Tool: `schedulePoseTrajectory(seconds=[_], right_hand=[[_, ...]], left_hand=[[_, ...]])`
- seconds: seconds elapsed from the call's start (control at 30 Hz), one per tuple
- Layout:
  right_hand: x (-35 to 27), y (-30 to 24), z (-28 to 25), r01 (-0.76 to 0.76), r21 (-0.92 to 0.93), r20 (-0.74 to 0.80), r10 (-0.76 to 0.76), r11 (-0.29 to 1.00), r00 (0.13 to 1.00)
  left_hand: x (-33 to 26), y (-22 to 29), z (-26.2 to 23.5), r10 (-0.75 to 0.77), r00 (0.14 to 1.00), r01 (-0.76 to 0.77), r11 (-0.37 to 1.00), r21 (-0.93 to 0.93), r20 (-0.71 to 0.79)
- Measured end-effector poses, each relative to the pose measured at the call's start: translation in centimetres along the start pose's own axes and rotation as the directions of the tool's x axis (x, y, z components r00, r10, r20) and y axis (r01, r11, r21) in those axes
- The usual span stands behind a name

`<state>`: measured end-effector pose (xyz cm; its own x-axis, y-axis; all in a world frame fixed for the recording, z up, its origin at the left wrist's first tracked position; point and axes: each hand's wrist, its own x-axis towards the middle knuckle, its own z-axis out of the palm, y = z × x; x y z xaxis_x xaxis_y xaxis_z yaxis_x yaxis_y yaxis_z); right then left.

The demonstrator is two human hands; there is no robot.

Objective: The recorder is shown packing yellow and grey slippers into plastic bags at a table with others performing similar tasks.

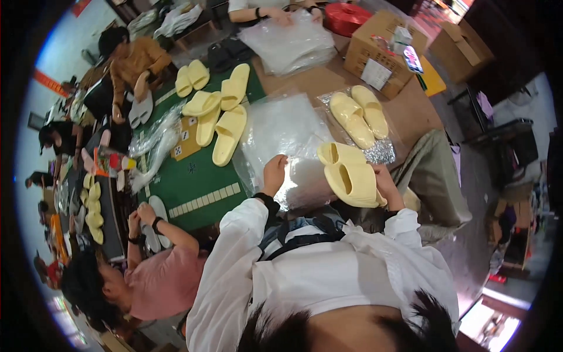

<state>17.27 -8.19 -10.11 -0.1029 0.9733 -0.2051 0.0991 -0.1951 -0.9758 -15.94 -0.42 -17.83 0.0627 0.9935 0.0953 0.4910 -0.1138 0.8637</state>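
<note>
Right fingers (385,177) holding yellow slippers (358,180), left fingers (281,160) by clear bags (287,120), grip unclear, brown box (362,54) beyond bags, more slippers (230,125) left of bags

Left hand (274,174) and right hand (386,185) held apart before the chest (316,281).
From the chest, the left is held toward eleven o'clock; the right is held toward one o'clock, closed in a grip, partly hidden.

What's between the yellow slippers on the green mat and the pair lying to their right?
In the head view, a flat pile of clear plastic lies between the left slippers and the right pair.
</note>
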Motion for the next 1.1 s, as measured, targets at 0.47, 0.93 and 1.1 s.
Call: schedulePoseTrajectory(seconds=[0.47,0.93,1.1], right_hand=[[0.3,0.9,13.7,0.375,-0.864,0.197,-0.460,0.335,0.866],[1.1,1.4,12.9,0.434,-0.814,0.038,-0.711,0.385,0.702],[2.0,1.1,9.8,0.337,-0.795,0.013,-0.540,0.505,0.841]], left_hand=[[-3.6,-1.6,0.8,-0.042,0.951,0.120,0.963,-0.241,0.307],[-2.2,5.7,-3.5,0.494,0.812,-0.572,0.566,0.594,0.312],[-1.1,6.3,-1.8,0.341,0.893,-0.450,0.697,0.558,0.295]])
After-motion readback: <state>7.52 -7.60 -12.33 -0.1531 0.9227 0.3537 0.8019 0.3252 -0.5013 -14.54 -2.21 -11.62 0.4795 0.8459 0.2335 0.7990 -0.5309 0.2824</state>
